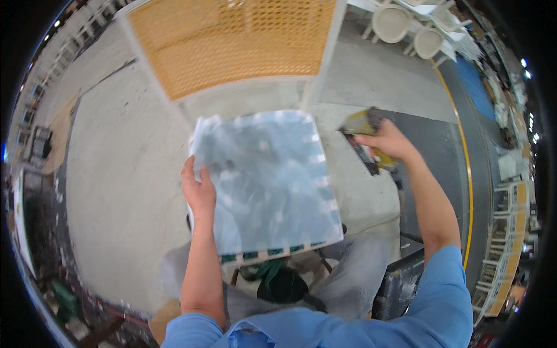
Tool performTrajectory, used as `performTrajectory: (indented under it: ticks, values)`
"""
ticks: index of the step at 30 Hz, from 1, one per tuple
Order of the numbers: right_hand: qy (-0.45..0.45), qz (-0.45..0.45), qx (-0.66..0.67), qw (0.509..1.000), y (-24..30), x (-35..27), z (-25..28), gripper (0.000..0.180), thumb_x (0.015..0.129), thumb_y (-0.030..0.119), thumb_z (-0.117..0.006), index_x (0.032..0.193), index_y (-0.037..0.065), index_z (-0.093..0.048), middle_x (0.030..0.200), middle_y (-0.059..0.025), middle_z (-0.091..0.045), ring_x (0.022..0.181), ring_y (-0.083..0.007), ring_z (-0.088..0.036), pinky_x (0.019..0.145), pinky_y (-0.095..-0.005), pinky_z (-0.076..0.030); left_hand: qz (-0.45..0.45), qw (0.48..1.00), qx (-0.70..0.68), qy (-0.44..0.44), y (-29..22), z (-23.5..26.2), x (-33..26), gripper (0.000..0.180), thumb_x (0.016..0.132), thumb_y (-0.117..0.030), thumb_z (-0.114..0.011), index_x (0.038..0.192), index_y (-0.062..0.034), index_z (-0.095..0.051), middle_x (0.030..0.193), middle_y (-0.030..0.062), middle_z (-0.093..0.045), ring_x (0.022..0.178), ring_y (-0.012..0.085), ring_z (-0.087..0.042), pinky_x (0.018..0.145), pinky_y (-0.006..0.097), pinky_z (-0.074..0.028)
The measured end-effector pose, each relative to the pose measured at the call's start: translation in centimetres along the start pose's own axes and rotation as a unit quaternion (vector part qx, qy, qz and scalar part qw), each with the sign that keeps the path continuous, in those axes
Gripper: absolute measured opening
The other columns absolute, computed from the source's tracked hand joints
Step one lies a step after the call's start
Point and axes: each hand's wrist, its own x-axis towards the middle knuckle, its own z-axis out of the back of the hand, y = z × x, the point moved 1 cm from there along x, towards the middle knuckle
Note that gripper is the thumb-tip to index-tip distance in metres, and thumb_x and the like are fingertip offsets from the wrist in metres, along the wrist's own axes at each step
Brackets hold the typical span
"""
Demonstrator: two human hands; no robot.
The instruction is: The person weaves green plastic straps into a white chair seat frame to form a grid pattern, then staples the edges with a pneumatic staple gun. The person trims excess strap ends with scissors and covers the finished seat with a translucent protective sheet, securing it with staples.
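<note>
In front of me is a white-framed chair whose seat (270,180) is covered with thin pale blue-white fabric. Green and white webbing shows along the seat's near edge. My left hand (199,188) grips the seat's left edge, its thumb on top and its other fingers along the side. Off to the right of the seat, clear of it, my right hand (387,141) is closed around a yellow and black staple gun (362,124), blurred by motion. The chair's backrest (238,43), a panel of tan woven cane, rises beyond the seat.
White chairs with round seats (390,24) stand at the far right. More white chair frames (503,243) line the right side. A yellow line (467,174) runs along the floor. A black padded thing (400,290) is beside my right leg, and something dark and round (282,287) lies between my legs.
</note>
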Motion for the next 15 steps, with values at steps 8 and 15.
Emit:
performTrajectory:
  ticks: [8,15]
  values:
    - [-0.098,0.016,0.178,0.979,-1.3,-22.4,-3.4,0.035,0.091,0.015,-0.079,0.118,-0.001,-0.065,0.098,-0.0051,-0.069,0.059,-0.0118,-0.056,0.052,-0.028,-0.048,0.43,0.886,-0.134,0.108,6.7,9.8,-11.4,0.07,0.102,-0.04,-0.063,0.144,0.0131,-0.047,0.142,0.0281,-0.058,0.125,0.0366,-0.062,0.102,0.045,-0.051]
    - [-0.136,0.07,0.222,0.963,-2.4,-35.6,-7.2,0.033,0.09,0.006,-0.076,0.119,-0.003,-0.064,0.094,-0.0052,-0.067,0.063,-0.0128,-0.059,0.056,-0.0299,-0.051,0.442,0.859,-0.224,0.126,10.6,9.8,-11.5,0.044,0.1,-0.023,-0.067,0.126,0.011,-0.062,0.125,0.0218,-0.069,0.109,0.0341,-0.069,0.089,0.046,-0.056]
